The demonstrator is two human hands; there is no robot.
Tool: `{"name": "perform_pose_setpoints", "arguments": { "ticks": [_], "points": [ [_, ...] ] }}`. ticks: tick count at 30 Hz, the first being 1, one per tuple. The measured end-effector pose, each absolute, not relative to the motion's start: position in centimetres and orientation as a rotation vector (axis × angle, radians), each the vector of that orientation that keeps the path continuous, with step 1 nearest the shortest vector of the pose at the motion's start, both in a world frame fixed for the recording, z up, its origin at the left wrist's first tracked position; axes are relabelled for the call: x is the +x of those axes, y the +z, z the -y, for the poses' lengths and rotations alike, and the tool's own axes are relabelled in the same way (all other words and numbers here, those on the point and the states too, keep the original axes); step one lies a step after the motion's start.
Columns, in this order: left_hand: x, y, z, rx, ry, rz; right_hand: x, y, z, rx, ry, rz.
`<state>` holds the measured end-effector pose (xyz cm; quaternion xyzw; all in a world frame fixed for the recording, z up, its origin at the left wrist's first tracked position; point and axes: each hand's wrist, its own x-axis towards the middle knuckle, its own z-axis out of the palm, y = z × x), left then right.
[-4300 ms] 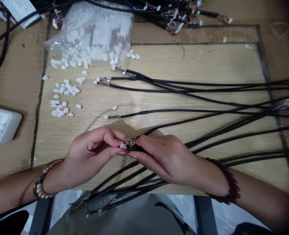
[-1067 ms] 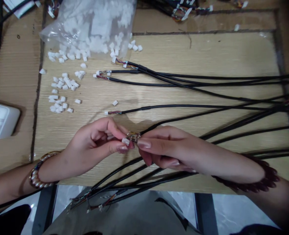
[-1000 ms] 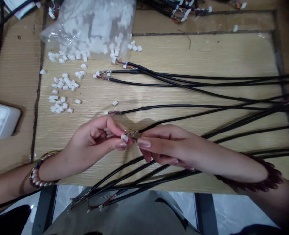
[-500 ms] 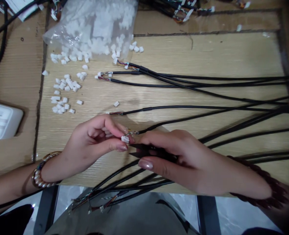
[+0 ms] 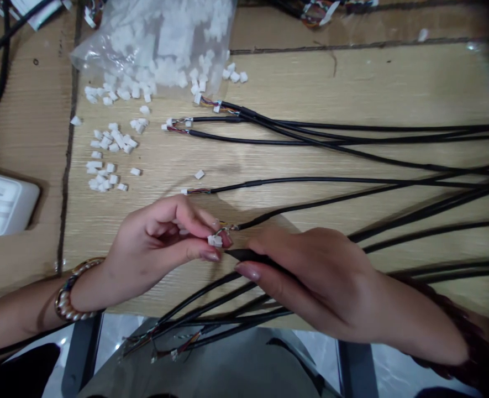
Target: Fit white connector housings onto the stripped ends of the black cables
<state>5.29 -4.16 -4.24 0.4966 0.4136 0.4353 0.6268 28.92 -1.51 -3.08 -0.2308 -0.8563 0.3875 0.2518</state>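
Observation:
Between the thumb and fingers of my left hand (image 5: 161, 237) is a small white connector (image 5: 215, 241), with thin wires joining it to a black cable (image 5: 277, 213) that runs off to the right. My right hand (image 5: 314, 282) is closed around black tweezers (image 5: 248, 255). Their tip points left and lies just right of the connector; whether it touches cannot be made out. Most of the tweezers is hidden by my right fingers. Behind my left hand lies another black cable (image 5: 248, 184) with a white connector on its end, and near it a loose white connector (image 5: 199, 174).
Loose white connectors (image 5: 120, 141) lie scattered at the left, below a clear plastic bag (image 5: 169, 44) full of them. Several black cables (image 5: 352, 130) stretch across the right side. More cable ends (image 5: 173, 351) hang over the front edge. A white charger-like block (image 5: 6, 202) sits far left.
The tweezers have gone from spread tips to closed together, and my right hand has turned and shifted slightly right and down. My left hand keeps its hold on the connector.

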Motion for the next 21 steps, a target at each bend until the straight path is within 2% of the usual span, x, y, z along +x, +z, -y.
{"name": "perform_pose_setpoints", "arguments": {
  "ticks": [21],
  "points": [
    [5.4,-4.7,3.5,1.093,0.971,-1.052,28.1,-3.7,2.8,-0.97,0.877,2.452]
  ]
}}
